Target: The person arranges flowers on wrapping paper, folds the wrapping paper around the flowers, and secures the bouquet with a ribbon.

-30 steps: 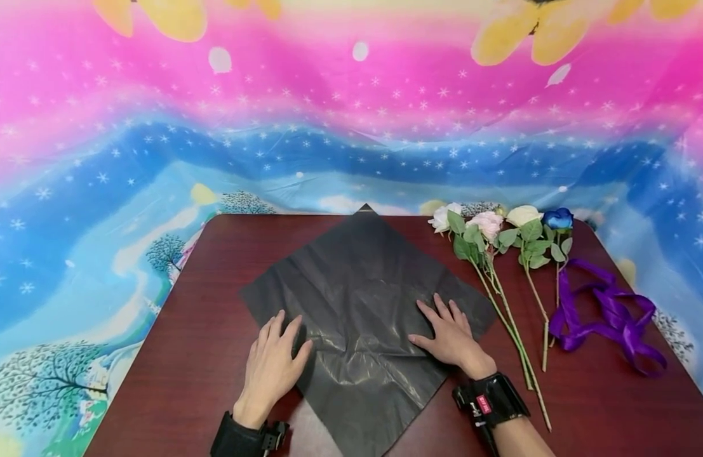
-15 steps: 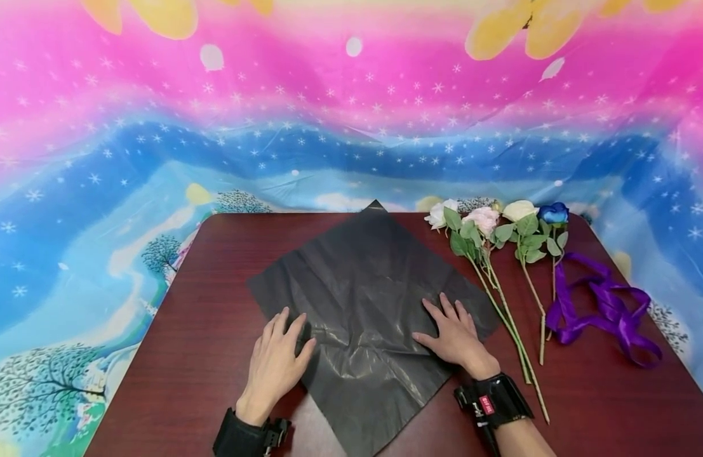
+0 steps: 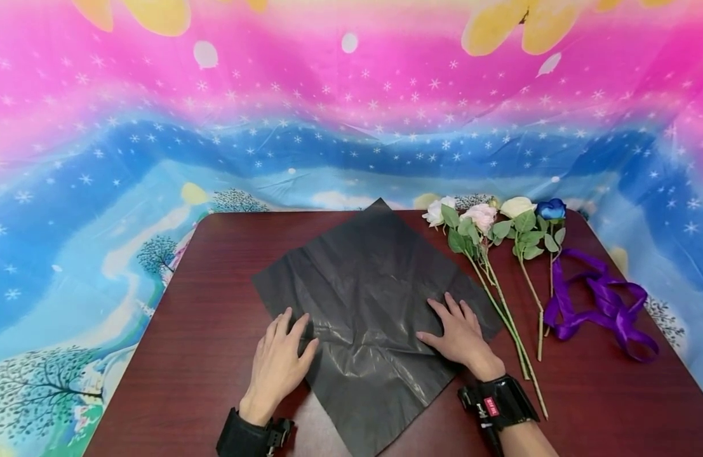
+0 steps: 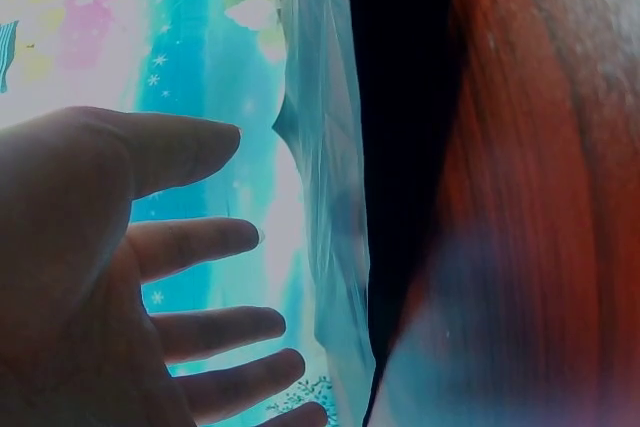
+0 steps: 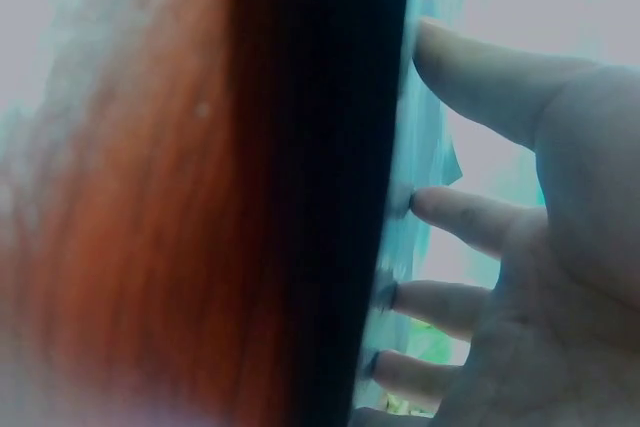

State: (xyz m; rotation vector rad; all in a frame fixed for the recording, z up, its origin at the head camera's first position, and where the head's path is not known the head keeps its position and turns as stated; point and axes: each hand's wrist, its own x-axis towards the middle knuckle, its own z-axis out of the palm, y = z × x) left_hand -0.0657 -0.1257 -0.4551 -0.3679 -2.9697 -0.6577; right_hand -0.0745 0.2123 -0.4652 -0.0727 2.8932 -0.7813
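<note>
A creased black sheet (image 3: 362, 273), like wrapping paper or thin plastic, lies cornerwise on the table, its far corner just over the back edge. My left hand (image 3: 279, 365), fingers spread, lies at the sheet's lower left edge; the left wrist view shows those fingers (image 4: 215, 337) extended, close over the sheet. My right hand (image 3: 460, 336) rests on the right part of the sheet with its fingers fanned out. In the right wrist view the fingertips (image 5: 425, 202) press on the sheet's surface. Neither hand grips anything.
Right of the sheet lie artificial flowers on long stems: a white one (image 3: 441, 211), a pink one (image 3: 479, 218), a cream rose (image 3: 518, 207) and a blue rose (image 3: 551, 209). A tangled purple ribbon (image 3: 608, 304) lies beside them. A printed cloth (image 3: 328, 95) hangs behind the table (image 3: 197, 330).
The black sheet has slid a little to the right on the table, and both hands have shifted right with it. The head view has moved slightly; flowers and ribbon stay on the table.
</note>
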